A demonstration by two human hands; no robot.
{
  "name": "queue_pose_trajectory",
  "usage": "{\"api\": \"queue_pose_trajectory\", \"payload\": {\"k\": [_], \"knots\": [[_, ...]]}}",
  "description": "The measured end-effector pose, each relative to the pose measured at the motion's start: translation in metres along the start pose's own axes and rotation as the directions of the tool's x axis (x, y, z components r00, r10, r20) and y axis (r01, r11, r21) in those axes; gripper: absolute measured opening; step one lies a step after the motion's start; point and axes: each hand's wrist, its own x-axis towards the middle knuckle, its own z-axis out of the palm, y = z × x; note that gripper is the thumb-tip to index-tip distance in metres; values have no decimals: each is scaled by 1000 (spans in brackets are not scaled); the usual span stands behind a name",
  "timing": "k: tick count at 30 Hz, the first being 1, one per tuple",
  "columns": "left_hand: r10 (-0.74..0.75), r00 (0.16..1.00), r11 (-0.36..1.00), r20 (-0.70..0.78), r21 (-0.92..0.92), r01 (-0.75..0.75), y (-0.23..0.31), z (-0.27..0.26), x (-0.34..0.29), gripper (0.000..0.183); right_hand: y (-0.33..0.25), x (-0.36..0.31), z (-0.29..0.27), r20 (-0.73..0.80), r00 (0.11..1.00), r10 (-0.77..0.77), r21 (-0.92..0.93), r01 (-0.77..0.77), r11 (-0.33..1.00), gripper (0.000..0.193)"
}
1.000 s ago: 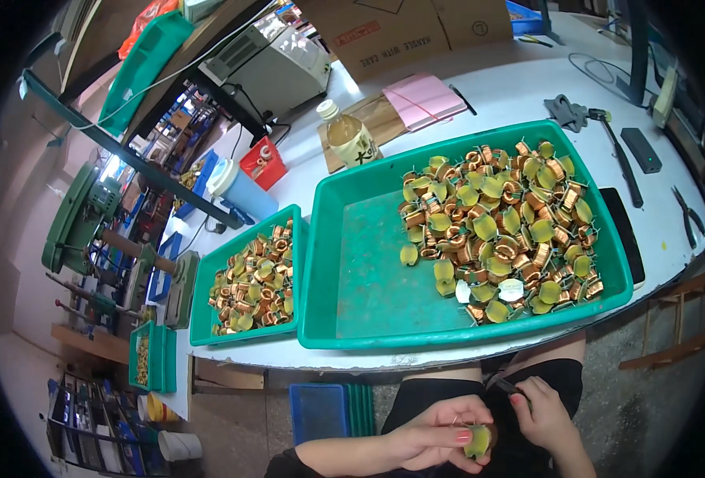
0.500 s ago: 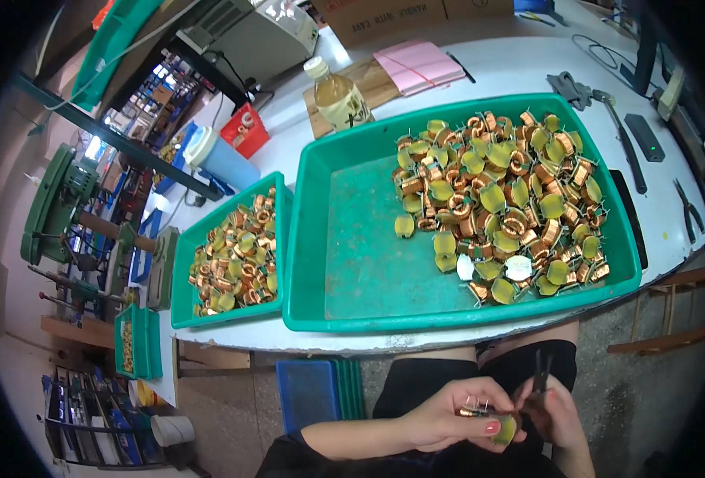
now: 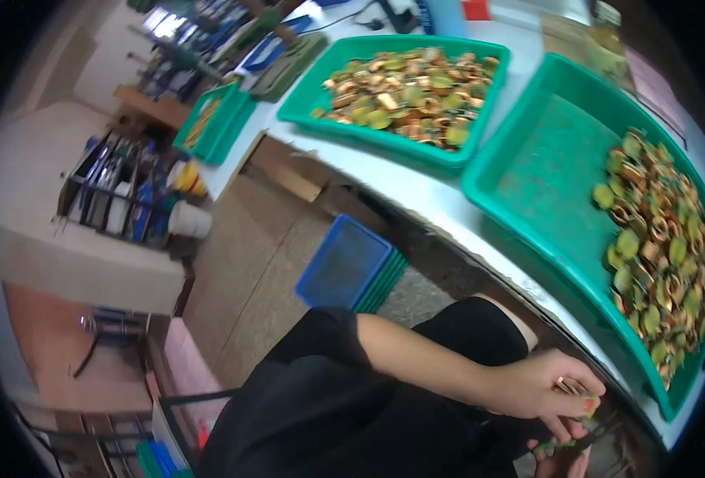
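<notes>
My left hand (image 3: 555, 389) is closed over my lap, low at the right. Between its fingers is a copper-wound coil (image 3: 569, 387) with a yellow-green base, partly covered by the fingers. Just below, cut by the lower edge, my right hand (image 3: 563, 464) shows only in part. Its fingers are bent close beside the left hand, near a small yellow-green piece (image 3: 554, 447); what they hold is hidden and blurred. Beyond both hands, a large green tray (image 3: 555, 151) on the table has many such coils (image 3: 659, 255) heaped at its right end.
A smaller green tray (image 3: 456, 159) full of coils stands left of the large one. A bottle (image 3: 605, 40) is behind. Stacked blue and green crates (image 3: 344, 259) sit on the floor below the table edge. Further left are a small green bin (image 3: 229, 131) and a white bucket (image 3: 189, 219).
The view has swung left and tilted, so trays and hands appear farther right. The dark two-pronged tool in my right hand no longer shows clearly. My left hand still holds a coil.
</notes>
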Motion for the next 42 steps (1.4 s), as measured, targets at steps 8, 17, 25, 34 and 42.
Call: {"api": "queue_pose_trajectory", "payload": {"k": [8,17,25,34,42], "knots": [[280,959,945,-39,185,-268,-25,-8,-11,42,28,-7,-54,273,958,-89,170,43,985,44],[-6,983,981,183,-191,41,-17,-5,11,44,25,-58,-36,-595,800,-73,-75,35,997,62],[78,995,987,-66,143,-68,11,-22,2,55,-1,-10,9,-169,963,-210,-334,145,931,41],[94,995,995,-10,-32,-95,-7,-39,23,51,0,1,6,-183,881,-436,-896,32,442,35],[239,966,945,101,203,-255,-20,-47,20,55,3,7,8,-174,891,-419,-965,-68,255,21]]}}
